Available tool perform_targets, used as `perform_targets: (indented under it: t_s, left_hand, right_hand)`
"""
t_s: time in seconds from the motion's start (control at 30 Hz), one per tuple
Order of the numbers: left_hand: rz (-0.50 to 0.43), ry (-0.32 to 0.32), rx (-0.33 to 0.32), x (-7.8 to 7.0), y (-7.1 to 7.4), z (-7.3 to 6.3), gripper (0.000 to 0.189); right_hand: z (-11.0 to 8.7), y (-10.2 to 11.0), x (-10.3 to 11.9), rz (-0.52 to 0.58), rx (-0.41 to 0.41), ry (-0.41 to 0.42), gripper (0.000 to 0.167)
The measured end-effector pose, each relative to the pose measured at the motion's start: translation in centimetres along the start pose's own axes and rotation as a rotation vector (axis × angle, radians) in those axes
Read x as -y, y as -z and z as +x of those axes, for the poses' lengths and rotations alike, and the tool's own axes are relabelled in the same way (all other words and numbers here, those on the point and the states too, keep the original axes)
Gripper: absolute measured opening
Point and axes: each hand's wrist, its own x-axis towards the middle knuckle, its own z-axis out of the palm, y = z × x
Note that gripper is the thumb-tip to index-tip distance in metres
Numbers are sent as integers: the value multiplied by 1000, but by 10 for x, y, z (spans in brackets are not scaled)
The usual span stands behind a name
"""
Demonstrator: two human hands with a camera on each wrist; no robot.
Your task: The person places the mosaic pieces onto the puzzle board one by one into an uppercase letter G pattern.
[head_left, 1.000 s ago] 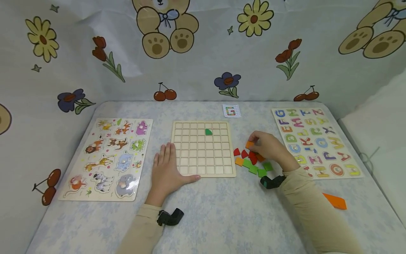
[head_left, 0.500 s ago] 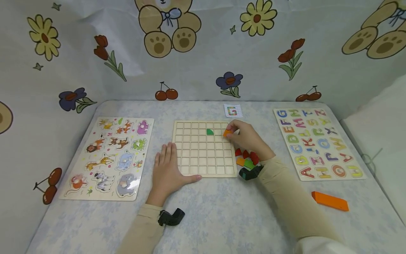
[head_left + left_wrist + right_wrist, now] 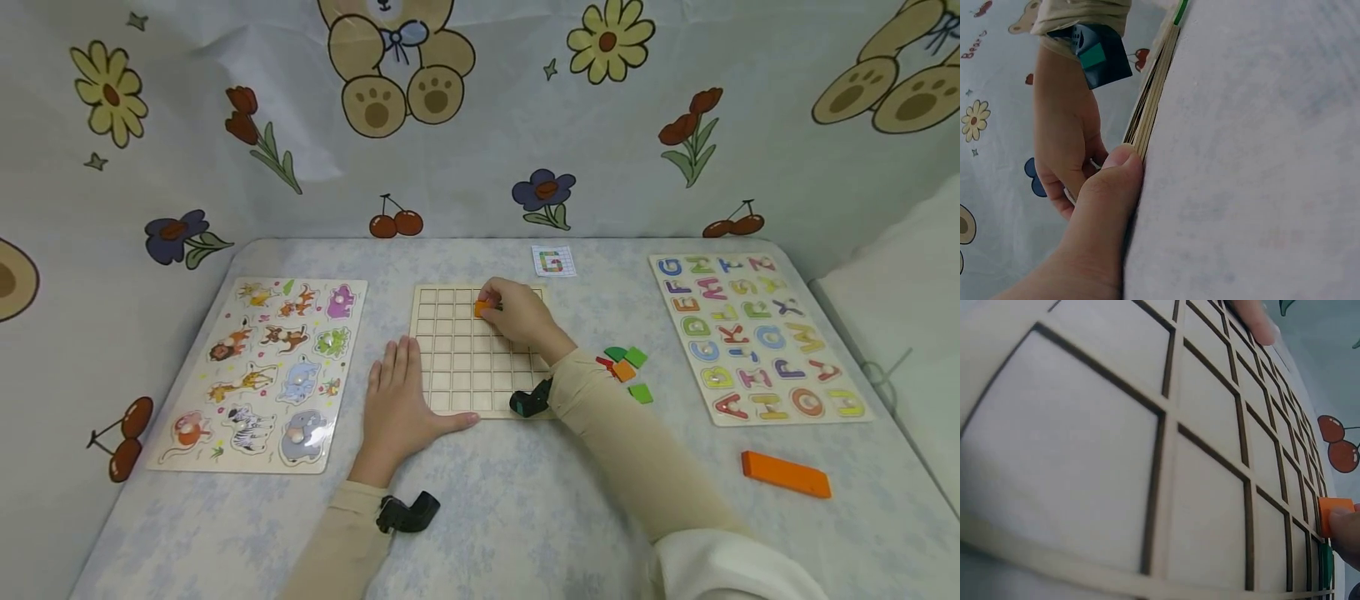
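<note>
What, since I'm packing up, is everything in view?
Grid board: 1, pale wood, table centre
Orange piece: 1, orange, pinched at board
Green piece: 1, green, on board
Loose pieces: at least 5, green, orange, red, right of board
Card: 1, white, behind board
Animal puzzle: 1, multicoloured, left
Letter puzzle: 1, multicoloured, right
Block: 1, orange, front right
Table: 1, pale blue, underneath
Backdrop: 1, pale, printed, behind
Wrist cameras: 2, black, on wrists
Sleeves: 2, beige, both forearms
Left hand: 1, board's near-left corner
Right hand: 1, over board
</note>
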Motion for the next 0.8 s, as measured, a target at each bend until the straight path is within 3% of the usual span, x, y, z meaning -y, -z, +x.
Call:
perform_targets:
  t_s: [0.43,0.63,0.8]
  left_hand:
    - [-4,-7,0,-1,-2,0,151]
    - [-9,-6,-9,0,-2,0,152]
    - [-22,-5,-13,0,-1,0,151]
  right_hand:
    - [-6,3,3,-228,8,44,23]
    - [-25,20,-6,-157,51,96,29]
    - [-50,43,-31,-86,49,28,32]
